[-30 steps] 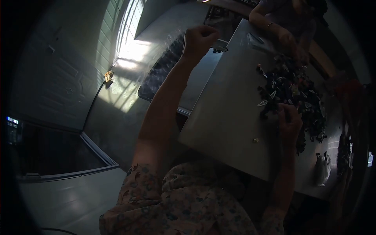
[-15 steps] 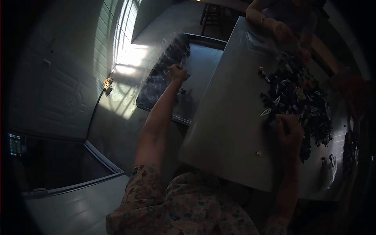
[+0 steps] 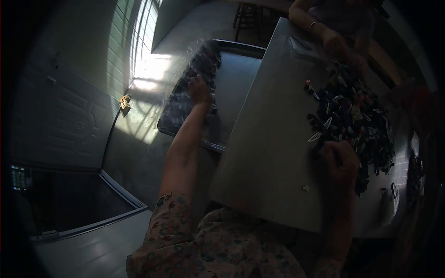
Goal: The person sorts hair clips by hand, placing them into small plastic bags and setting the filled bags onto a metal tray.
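My left hand [image 3: 200, 90] reaches over a large dark-rimmed tray [image 3: 241, 69], low beside the table. Its fingers are closed; what they hold, if anything, is hidden. Beneath and beside it, dark pieces [image 3: 208, 58] with shiny clear-looking bits line the tray's left side. My right hand [image 3: 342, 162] rests at the near edge of a heap of dark hair clips [image 3: 347, 106]. Its fingers are curled in a pinch, and a dark thing at the fingertips is too shadowed to name. Pale metal snap clips [image 3: 314, 137] lie just beyond that hand.
Across the grey table [image 3: 264, 153], another person's hands [image 3: 336, 44] work at the far side of the heap. A flat clear case [image 3: 301, 46] lies near them. One small pale piece [image 3: 305, 188] sits near the front. A stool [image 3: 248, 18] stands behind.
My left hand has moved left across the tray, toward the dark pieces. My right hand stays almost in place. The other person's hands have shifted slightly by the heap.
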`<action>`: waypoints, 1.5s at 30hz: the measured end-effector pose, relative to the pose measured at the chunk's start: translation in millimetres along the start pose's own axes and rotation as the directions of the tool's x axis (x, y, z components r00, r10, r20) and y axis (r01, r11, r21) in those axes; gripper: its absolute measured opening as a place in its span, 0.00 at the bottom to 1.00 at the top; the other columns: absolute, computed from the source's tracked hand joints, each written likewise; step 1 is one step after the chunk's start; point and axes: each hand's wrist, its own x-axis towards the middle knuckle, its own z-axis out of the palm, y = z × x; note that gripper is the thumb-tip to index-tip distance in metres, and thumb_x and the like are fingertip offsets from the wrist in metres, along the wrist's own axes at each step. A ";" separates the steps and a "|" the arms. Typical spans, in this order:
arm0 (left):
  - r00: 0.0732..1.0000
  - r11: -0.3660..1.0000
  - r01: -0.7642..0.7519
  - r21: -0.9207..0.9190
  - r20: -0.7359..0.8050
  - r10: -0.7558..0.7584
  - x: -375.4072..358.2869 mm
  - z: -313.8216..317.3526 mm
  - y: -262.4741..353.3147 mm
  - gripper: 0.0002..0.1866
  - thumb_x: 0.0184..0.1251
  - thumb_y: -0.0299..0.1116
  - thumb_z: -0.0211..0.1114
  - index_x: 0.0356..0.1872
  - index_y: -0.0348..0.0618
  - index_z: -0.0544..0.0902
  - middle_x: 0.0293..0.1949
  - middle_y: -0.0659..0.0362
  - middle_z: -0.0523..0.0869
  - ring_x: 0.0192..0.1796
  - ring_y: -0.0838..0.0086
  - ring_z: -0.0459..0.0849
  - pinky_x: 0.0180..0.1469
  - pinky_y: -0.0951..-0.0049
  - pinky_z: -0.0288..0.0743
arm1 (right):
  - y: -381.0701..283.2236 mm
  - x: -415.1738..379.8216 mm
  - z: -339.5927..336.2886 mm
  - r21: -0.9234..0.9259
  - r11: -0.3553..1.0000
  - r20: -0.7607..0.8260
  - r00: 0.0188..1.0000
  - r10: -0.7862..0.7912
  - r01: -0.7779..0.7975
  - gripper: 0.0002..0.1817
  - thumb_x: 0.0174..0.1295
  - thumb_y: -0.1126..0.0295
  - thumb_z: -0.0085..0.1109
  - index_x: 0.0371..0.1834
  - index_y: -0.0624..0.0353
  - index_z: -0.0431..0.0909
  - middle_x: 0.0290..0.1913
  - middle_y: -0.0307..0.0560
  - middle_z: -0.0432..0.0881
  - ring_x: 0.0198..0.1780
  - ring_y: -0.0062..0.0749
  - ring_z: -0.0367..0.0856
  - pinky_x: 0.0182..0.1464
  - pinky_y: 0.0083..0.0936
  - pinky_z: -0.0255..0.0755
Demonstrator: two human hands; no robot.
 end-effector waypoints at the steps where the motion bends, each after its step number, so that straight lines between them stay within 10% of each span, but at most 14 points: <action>1: 0.990 0.985 -0.115 0.126 -0.069 0.124 -0.1 0.0 -2.9 0.15 0.56 0.25 0.63 0.47 0.41 0.78 0.52 0.46 0.78 0.58 0.49 0.75 0.60 0.56 0.72 | -0.8 0.4 0.0 0.008 1.000 -0.007 1.000 -0.008 0.008 0.05 0.61 0.78 0.64 0.39 0.61 0.83 0.31 0.45 0.79 0.31 0.34 0.79 0.33 0.27 0.72; 6: 0.951 0.895 -0.310 0.322 0.087 0.298 -5.5 -14.0 -13.6 0.15 0.56 0.27 0.64 0.46 0.42 0.79 0.53 0.47 0.77 0.61 0.50 0.72 0.61 0.56 0.70 | -2.1 -0.7 -0.6 0.001 1.000 -0.004 1.000 0.007 -0.007 0.05 0.60 0.78 0.64 0.39 0.61 0.83 0.31 0.45 0.79 0.30 0.34 0.79 0.32 0.27 0.72; 10: 0.901 0.911 -0.351 0.216 -0.187 0.392 1.0 -34.5 5.2 0.06 0.64 0.29 0.58 0.40 0.44 0.80 0.51 0.50 0.77 0.60 0.52 0.74 0.59 0.54 0.71 | -0.3 -1.2 -3.0 0.004 0.999 -0.022 0.999 -0.045 0.045 0.06 0.59 0.79 0.64 0.39 0.61 0.83 0.31 0.45 0.79 0.30 0.34 0.80 0.32 0.27 0.73; 12: 0.872 0.873 -0.447 0.194 -0.124 0.474 3.5 -62.7 23.1 0.24 0.56 0.31 0.65 0.56 0.39 0.78 0.57 0.43 0.76 0.63 0.48 0.71 0.67 0.53 0.64 | -2.4 -3.1 -3.2 0.098 0.995 -0.040 0.999 -0.006 0.010 0.05 0.58 0.78 0.65 0.38 0.60 0.83 0.32 0.45 0.80 0.31 0.36 0.81 0.32 0.29 0.74; 19: 0.814 0.699 -0.581 -0.417 -0.294 0.502 19.7 -144.1 133.8 0.29 0.57 0.32 0.70 0.62 0.40 0.77 0.59 0.49 0.79 0.64 0.53 0.74 0.69 0.55 0.62 | 7.2 -9.2 -6.4 0.005 0.998 -0.092 0.994 -0.060 0.061 0.05 0.60 0.70 0.64 0.37 0.58 0.83 0.35 0.46 0.82 0.39 0.40 0.83 0.42 0.35 0.79; 25: 0.859 0.392 -0.095 -0.915 0.123 0.496 -51.5 -217.2 250.9 0.24 0.64 0.28 0.68 0.63 0.39 0.77 0.58 0.52 0.82 0.60 0.66 0.80 0.63 0.66 0.72 | 29.8 -7.9 -29.9 -0.036 0.996 -0.222 0.971 -0.085 0.079 0.06 0.61 0.72 0.64 0.40 0.57 0.85 0.36 0.45 0.84 0.37 0.39 0.84 0.39 0.30 0.78; 30: 0.830 0.167 0.189 -0.968 0.248 0.499 -90.9 -190.5 290.4 0.20 0.66 0.26 0.66 0.59 0.38 0.79 0.53 0.55 0.85 0.55 0.71 0.83 0.59 0.70 0.75 | 39.6 -34.2 -103.6 0.169 0.954 -0.401 0.867 0.295 -0.246 0.08 0.62 0.69 0.63 0.41 0.59 0.85 0.37 0.48 0.85 0.39 0.39 0.85 0.43 0.34 0.79; 38: 0.896 0.258 -0.223 -0.940 -0.094 0.433 -106.7 -158.6 274.5 0.13 0.67 0.24 0.63 0.51 0.38 0.81 0.44 0.55 0.88 0.45 0.71 0.87 0.48 0.71 0.80 | 173.3 -183.9 -249.5 -0.671 0.537 -0.401 0.859 0.317 -0.511 0.15 0.66 0.62 0.59 0.53 0.54 0.84 0.50 0.51 0.85 0.50 0.44 0.84 0.56 0.41 0.76; 45: 0.885 0.310 -0.237 -0.921 -0.072 0.461 -108.8 -157.0 273.9 0.12 0.68 0.25 0.63 0.50 0.39 0.83 0.43 0.55 0.88 0.44 0.71 0.87 0.45 0.71 0.80 | 184.2 -219.9 -266.3 -0.702 0.444 -0.279 0.788 0.548 -0.557 0.16 0.66 0.60 0.57 0.53 0.52 0.84 0.52 0.47 0.86 0.54 0.45 0.83 0.59 0.39 0.75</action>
